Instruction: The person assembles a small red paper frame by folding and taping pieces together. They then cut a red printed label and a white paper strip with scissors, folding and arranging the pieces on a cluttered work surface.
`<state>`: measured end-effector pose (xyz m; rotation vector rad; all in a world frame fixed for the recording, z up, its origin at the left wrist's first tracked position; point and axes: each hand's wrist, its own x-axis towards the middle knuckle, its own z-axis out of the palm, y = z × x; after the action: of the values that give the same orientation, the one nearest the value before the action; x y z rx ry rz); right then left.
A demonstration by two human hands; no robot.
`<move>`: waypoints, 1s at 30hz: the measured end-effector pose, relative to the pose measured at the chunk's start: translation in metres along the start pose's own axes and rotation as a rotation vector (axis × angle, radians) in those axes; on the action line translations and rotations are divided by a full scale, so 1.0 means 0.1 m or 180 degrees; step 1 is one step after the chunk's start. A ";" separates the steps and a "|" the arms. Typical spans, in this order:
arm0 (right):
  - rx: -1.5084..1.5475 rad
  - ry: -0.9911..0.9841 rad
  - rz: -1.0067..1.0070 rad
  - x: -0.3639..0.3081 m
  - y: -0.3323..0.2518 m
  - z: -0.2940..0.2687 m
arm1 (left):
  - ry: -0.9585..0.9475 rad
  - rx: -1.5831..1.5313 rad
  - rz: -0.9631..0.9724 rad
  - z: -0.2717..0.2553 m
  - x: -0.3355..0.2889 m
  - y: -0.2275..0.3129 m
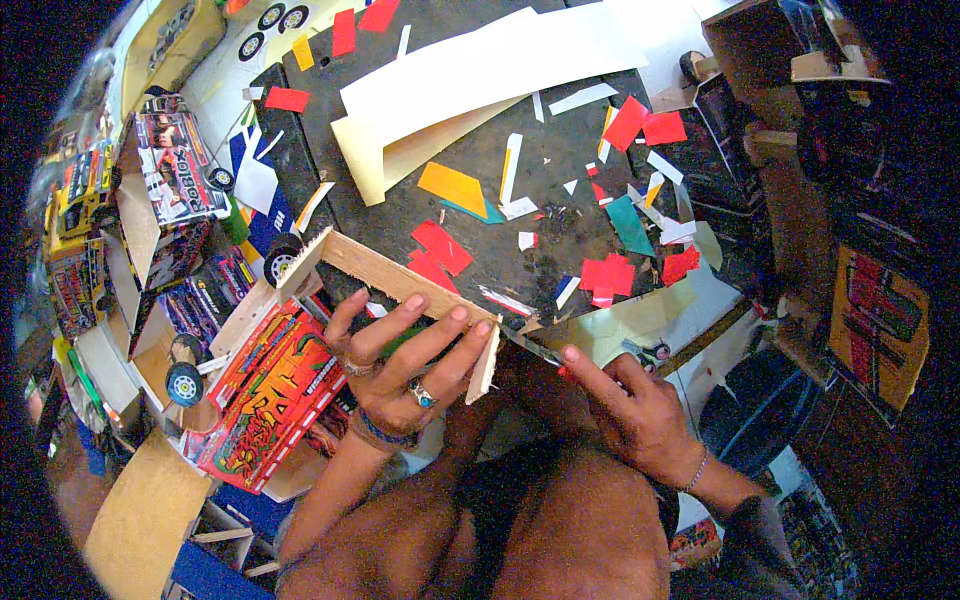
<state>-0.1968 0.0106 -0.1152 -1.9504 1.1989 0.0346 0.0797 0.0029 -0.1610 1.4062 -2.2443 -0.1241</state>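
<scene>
My left hand [400,365] is closed around a three-sided plywood frame [395,272], its fingers lying along the long strip. One short end piece points down toward my lap, the other rises toward the toy trucks on the left. My right hand [640,410] grips a thin cutter [535,348], index finger stretched along it. Its narrow blade points left, close to the frame's right corner; whether it touches the wood I cannot tell. The handle is mostly hidden in my fist. Beyond the frame, red paper pieces [440,247] lie on the dark worktable [380,225].
A large white sheet [460,75] lies across the table's far side. Red, orange, green and white scraps [630,225] litter the surface. Decorated toy trucks [175,165] crowd the left, with a red-orange printed panel [265,395] near my left forearm. Loose wheels [270,30] sit at far left.
</scene>
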 end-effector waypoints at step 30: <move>-0.0356 -0.0354 0.0015 0.01 -0.10 -0.14 | -0.0056 -0.0056 0.0056 -0.02 0.02 0.00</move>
<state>-0.1939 0.0030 -0.1003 -2.0145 1.1498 0.2140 0.0798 0.0012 -0.1584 1.3810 -2.2639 -0.1505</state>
